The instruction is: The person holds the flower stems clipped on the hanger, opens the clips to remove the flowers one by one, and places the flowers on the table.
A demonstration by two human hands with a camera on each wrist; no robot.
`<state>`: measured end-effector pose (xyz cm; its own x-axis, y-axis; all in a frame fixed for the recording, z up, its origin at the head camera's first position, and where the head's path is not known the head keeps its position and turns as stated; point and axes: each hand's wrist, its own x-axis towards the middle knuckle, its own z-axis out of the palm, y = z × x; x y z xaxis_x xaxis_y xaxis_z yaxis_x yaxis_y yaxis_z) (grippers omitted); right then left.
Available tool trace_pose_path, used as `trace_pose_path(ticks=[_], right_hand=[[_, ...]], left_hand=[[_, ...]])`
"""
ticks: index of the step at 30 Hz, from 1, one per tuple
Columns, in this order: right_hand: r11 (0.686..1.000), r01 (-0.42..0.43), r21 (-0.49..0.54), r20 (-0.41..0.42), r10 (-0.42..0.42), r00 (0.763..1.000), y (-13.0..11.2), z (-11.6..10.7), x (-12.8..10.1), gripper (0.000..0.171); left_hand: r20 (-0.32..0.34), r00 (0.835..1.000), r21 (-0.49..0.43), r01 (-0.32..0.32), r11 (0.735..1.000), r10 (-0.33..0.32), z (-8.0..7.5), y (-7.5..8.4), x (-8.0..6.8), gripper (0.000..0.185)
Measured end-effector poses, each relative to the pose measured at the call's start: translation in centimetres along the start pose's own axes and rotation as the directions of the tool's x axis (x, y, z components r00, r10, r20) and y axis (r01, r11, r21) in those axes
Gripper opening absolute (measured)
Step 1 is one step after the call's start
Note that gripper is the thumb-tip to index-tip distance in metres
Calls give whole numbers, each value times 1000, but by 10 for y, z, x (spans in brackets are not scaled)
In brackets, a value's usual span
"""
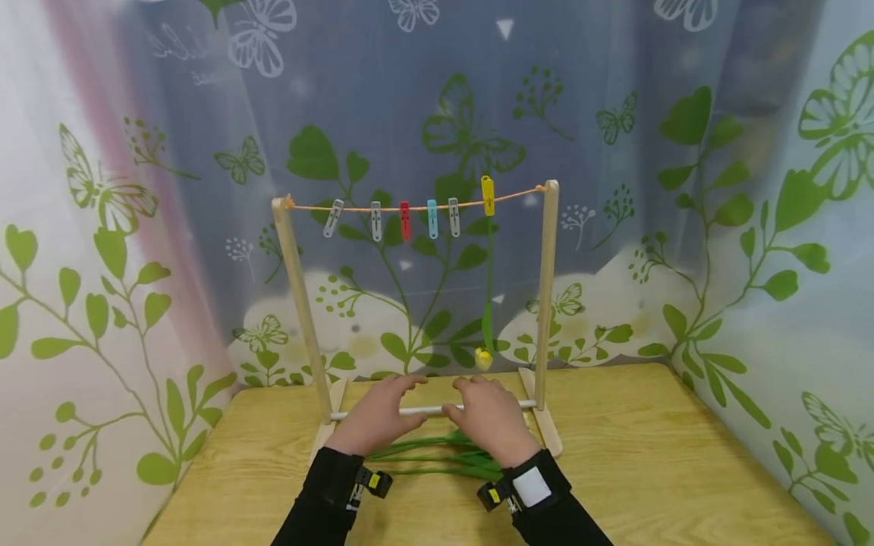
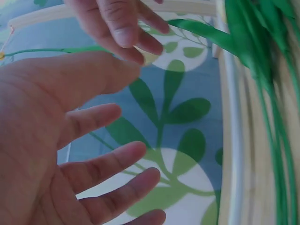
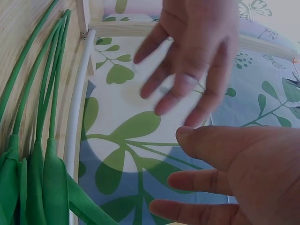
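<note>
Fingers [image 1: 410,381] spread, green stems [image 1: 437,453] beneath hands

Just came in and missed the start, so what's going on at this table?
A person has both hands out, fingers relaxed, over a pile of green stems lying on the wooden table. The left hand and right hand hover at the white bottom rod of a small wooden rack; neither holds anything. Along the rack's string, a row of clips hangs, and a yellow clip holds one hanging stem.
</note>
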<state>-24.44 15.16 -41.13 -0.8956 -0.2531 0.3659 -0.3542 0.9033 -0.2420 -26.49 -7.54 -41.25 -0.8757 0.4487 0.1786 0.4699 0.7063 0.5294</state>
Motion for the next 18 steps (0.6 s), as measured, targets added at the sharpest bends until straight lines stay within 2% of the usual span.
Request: trace_pose_path(ticks=[3, 8, 11, 15, 18], right_hand=[[1000, -7, -1, 4, 7, 1000, 1, 0, 0, 47], [1000, -3, 29, 15, 2, 1000, 0, -1, 0, 45], [999, 6, 39, 14, -6, 1000, -1, -2, -1, 44], [999, 21, 37, -1, -21, 1000, -2, -1, -2, 42], [998, 44, 33, -16, -43, 999, -3, -1, -2, 38]], left_hand=[[-13, 1000, -96, -6, 995, 5, -6, 5, 9, 57], [-22, 1000, -243, -27, 970, 22, -17, 19, 27, 58], [-28, 999, -294, -31, 955, 24, -24, 29, 37, 57], [-42, 998, -377, -54, 925, 41, -32, 39, 51, 52], [-41, 998, -449, -59, 892, 45, -39, 48, 60, 49]])
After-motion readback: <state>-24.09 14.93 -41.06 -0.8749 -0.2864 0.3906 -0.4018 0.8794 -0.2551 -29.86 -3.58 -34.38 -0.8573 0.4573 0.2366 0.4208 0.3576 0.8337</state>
